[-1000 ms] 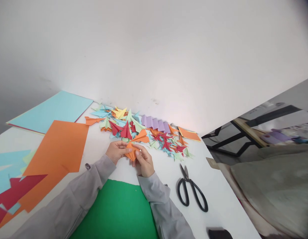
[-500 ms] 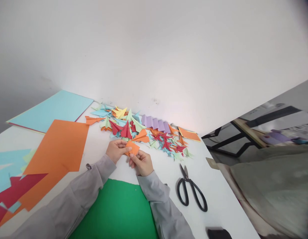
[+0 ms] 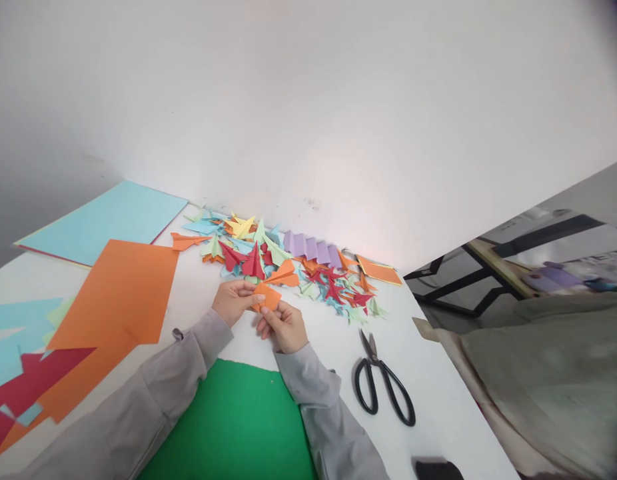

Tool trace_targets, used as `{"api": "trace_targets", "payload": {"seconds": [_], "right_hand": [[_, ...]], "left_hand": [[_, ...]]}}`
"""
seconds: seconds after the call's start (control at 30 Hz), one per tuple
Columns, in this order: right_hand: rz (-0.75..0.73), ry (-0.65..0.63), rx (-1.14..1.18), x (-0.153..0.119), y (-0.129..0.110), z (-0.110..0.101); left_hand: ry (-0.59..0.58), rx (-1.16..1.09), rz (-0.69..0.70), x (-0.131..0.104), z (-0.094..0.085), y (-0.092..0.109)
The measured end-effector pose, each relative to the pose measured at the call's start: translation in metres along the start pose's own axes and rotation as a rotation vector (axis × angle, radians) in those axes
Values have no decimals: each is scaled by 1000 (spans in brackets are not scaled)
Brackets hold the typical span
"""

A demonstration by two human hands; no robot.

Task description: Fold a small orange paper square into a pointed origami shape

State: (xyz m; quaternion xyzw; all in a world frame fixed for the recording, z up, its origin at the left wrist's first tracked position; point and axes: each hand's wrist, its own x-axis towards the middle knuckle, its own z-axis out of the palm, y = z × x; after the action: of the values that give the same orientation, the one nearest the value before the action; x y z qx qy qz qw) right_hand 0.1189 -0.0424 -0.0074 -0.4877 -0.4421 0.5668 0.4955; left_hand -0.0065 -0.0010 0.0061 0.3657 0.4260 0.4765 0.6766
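A small folded piece of orange paper (image 3: 269, 297) is held up between both hands, just above the white table. My left hand (image 3: 232, 301) pinches its left side with thumb and fingers. My right hand (image 3: 286, 327) grips the lower right part, thumb on top. Right behind the paper lies an orange paper plane (image 3: 284, 274), at the front of a pile of small paper planes in red, green, blue, yellow and orange. Among them is a red paper plane (image 3: 252, 262). The fingers partly hide the folds of the held piece.
Black-handled scissors (image 3: 373, 373) lie slightly open at the right. A green sheet (image 3: 233, 427) is under my forearms. Orange sheets (image 3: 123, 293), red scraps and a light blue stack (image 3: 108, 220) fill the left. Pleated purple paper (image 3: 311, 248) stands by the wall.
The orange paper has turned slightly in my fingers and shows a little more of its face to the right. Both hands stay in nearly the same place.
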Motion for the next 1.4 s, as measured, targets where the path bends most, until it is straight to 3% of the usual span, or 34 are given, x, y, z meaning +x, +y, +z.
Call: {"api": "trace_targets", "payload": {"seconds": [0.43, 0.9, 1.4], "right_hand": [[-43, -25, 4, 0, -1, -8], [-46, -11, 69, 3, 5, -12], [-60, -78, 31, 0, -1, -7]], "left_hand": [[-36, -9, -39, 0, 1, -4], [-93, -33, 7, 0, 2, -6], [-127, 86, 1, 2, -2, -5]]}}
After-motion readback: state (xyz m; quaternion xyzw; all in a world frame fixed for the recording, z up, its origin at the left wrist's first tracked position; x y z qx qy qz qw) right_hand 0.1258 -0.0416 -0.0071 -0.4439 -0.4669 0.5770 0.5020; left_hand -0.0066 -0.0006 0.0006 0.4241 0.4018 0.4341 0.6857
